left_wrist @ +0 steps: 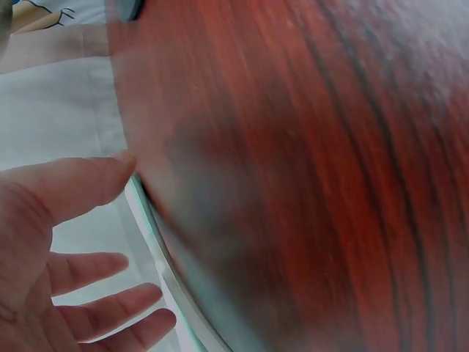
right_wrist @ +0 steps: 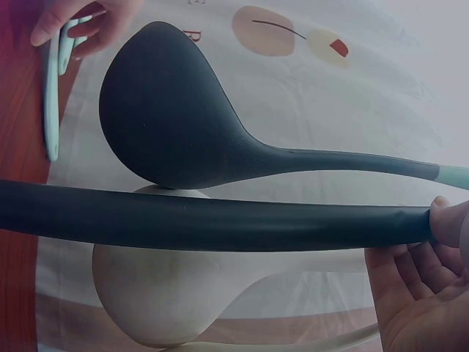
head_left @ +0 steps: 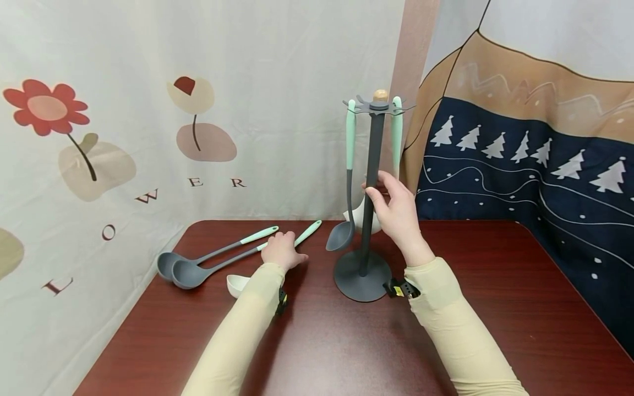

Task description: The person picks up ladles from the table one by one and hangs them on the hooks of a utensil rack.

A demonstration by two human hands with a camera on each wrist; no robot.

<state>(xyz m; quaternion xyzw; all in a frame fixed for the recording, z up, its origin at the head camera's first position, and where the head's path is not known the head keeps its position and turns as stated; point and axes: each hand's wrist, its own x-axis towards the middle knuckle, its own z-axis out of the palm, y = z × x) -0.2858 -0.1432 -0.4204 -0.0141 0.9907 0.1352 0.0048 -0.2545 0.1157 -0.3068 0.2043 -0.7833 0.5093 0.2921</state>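
My left hand (head_left: 284,251) hovers over the mint handle of a grey ladle (head_left: 188,274) lying on the table. In the left wrist view its thumb and fingers are spread beside that handle (left_wrist: 165,268). A second grey ladle (head_left: 170,264) lies just behind. Under my left forearm a white ladle (head_left: 238,285) shows only its bowl. With thumb and fingers my right hand (head_left: 400,214) grips the upright dark pole of the utensil stand (head_left: 375,159). On the stand hang a grey ladle (head_left: 340,235) at the left and a white ladle (right_wrist: 161,293) behind the pole.
The stand's round base (head_left: 359,283) rests on the brown wooden table (head_left: 342,352). Grey hooks (head_left: 361,104) stick out around its top. A pale printed curtain (head_left: 297,110) hangs behind the table, a dark tree-patterned one (head_left: 495,181) at the right.
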